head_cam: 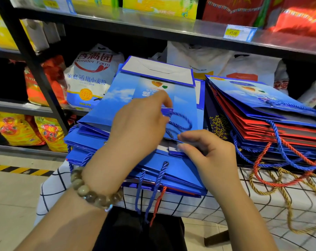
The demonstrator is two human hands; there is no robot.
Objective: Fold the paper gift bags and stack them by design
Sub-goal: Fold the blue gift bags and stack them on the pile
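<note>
Atop the left stack (92, 142), a flattened sky-blue bag (121, 100), blue-corded.

blue bags (153, 98), checked (black-on-white) cloth (189, 205)

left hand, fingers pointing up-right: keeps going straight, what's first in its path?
Probably the folded-over white base flap of the top blue bag, which the left hand already rests on. Beyond it, white sacks on the shelf. Depth is unclear from this single view.
</note>
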